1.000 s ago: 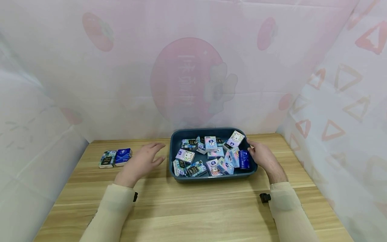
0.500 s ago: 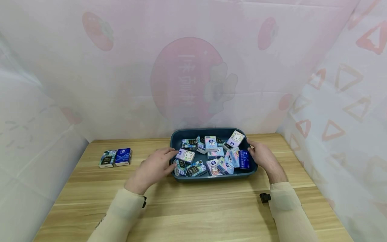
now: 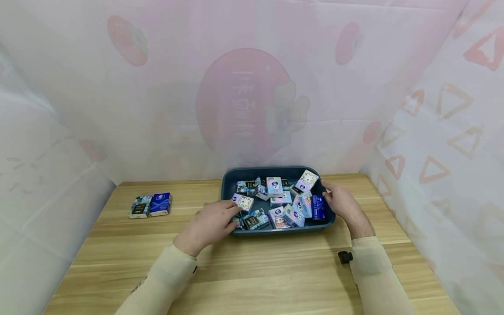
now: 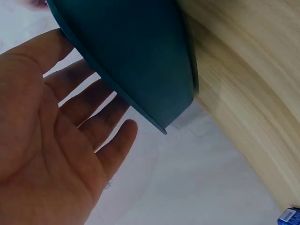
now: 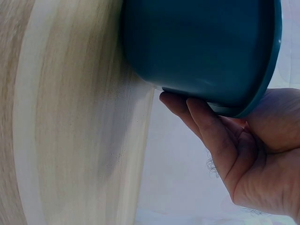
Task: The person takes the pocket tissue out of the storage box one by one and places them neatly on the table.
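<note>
As seen from the head view, R hand (image 3: 344,203) grips the R end of a dark teal tray (image 3: 275,233) on the wood table (image 3: 256,275). L hand (image 3: 212,223) is over the tray's L rim, fingertips in by a purple cartoon pack (image 3: 244,202) and a floral pack (image 3: 239,222); can't tell if it's pinching either.

Status, my read: 2 packs out, a blue pack (image 3: 160,204) & a dark floral pack (image 3: 140,206), side by side on the table's L, well apart from the tray. A dozen or so small packs (image 3: 274,187) lie jumbled in the tray, some stacked. None lifted clear atm, so most of the sorting looks left.

Labels: whitish logo on the blue one, gold-ish text on black on the floral ones, all too small to read. Backdrop (image 3: 169,144) has big pale chars on a red disc (image 3: 228,113), n/a for me.

L wrist view: fingers go behind the rim, tips mostly hidden, so grip tbd. Blue box corner (image 4: 289,217) at the edge w/ a whitish label, illegible.

R wrist view: fingers under the rim against the outer wall; firm hold afaict. No writing.
</note>
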Available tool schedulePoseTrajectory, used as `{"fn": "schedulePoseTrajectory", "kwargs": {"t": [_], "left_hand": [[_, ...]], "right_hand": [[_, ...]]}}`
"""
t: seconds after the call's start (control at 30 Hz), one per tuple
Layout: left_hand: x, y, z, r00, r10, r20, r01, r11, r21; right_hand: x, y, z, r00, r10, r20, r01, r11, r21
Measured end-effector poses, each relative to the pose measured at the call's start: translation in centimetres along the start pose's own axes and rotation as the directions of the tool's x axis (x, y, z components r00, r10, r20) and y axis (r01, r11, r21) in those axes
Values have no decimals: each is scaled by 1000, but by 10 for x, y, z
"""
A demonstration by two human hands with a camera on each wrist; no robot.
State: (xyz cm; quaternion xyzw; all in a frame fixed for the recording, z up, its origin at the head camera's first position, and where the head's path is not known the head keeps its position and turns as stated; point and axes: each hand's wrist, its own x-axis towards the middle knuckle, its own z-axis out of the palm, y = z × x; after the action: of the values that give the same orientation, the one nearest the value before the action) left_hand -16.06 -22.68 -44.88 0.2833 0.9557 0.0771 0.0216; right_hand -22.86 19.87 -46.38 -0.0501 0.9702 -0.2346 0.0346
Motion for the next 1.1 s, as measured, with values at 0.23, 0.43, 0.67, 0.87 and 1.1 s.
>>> {"fn": "schedulePoseTrajectory", "kwargs": {"t": [0.23,0.43,0.67,0.87,1.1], "left_hand": [[9,5,-10,992,-15,122,25,996,-85],[24,11,-19,979,-16,202,19,1000,-10],[38,19,-22,968,-24,250,-7,993,122],[50,21,-22,943,-51,328,12,993,118],[56,15,-15,930,-30,366,-11,994,110]], "right_hand": [[0,0,0,1000,11,11,-11,1000,2],[0,0,1,1000,6,5,-6,1000,-3],[-1,1,0,1000,3,10,-3,1000,5],[-2,1,-3,999,19,26,-19,1000,21],[-2,-1,-4,1000,6,30,-7,999,32]]}}
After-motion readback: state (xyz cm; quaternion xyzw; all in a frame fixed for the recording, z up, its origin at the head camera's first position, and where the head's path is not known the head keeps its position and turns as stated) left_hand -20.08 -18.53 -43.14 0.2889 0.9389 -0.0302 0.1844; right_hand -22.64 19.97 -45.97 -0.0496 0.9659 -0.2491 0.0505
